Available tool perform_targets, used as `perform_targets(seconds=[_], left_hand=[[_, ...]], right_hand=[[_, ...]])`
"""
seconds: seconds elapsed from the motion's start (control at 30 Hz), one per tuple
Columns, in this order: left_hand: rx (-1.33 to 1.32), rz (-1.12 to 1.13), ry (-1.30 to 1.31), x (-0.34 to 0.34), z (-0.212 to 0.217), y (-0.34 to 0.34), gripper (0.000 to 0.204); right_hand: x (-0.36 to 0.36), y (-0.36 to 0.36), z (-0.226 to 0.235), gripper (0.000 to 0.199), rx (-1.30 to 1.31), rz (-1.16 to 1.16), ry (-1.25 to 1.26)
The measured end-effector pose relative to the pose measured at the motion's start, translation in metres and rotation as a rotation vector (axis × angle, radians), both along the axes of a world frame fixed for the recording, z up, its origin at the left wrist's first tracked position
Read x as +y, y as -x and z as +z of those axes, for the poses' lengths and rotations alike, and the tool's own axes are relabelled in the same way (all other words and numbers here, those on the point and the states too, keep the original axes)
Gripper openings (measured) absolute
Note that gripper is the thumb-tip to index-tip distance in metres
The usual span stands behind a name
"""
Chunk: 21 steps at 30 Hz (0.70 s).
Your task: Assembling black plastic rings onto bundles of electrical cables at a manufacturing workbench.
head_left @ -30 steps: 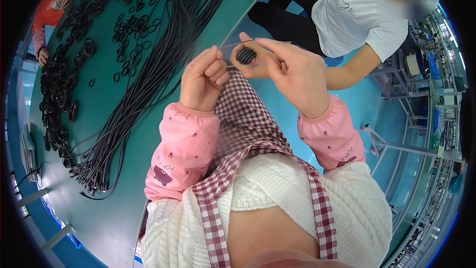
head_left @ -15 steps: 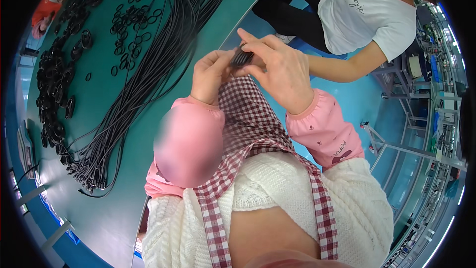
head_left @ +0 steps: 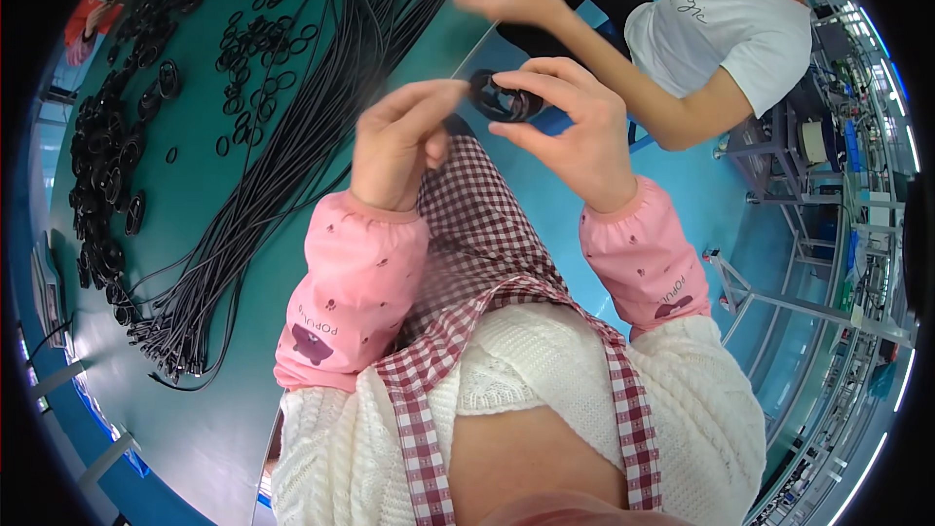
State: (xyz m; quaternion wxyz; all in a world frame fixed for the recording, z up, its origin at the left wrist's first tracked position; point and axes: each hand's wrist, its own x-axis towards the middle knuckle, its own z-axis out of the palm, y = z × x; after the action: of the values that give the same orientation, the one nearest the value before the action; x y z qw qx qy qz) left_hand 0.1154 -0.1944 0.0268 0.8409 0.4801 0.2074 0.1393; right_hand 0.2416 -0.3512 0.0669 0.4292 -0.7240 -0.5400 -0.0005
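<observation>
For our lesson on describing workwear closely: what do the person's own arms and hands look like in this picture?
Both hands are bare, the left hand and the right hand alike, with no gloves. Each forearm wears a loose pink sleeve cover with elastic-gathered cuffs, small dark specks and a dark cartoon-like motif near the elbow. Above them show cream cable-knit sleeves, and a red-and-white checked apron.
</observation>
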Motion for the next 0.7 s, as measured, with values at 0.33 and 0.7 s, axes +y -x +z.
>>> perform_targets(seconds=[0.33, 0.7], left_hand=[[-0.195, -0.089, -0.106, -0.019, 0.026, 0.04, 0.041], [-0.211, 0.146, -0.158, -0.015, 0.025, 0.068, 0.041]], right_hand=[[0.007, 0.013, 0.02, 0.042, 0.662, 0.367, 0.031], [0.049, 0.056, -0.004, 0.048, 0.888, 0.345, -0.047]])
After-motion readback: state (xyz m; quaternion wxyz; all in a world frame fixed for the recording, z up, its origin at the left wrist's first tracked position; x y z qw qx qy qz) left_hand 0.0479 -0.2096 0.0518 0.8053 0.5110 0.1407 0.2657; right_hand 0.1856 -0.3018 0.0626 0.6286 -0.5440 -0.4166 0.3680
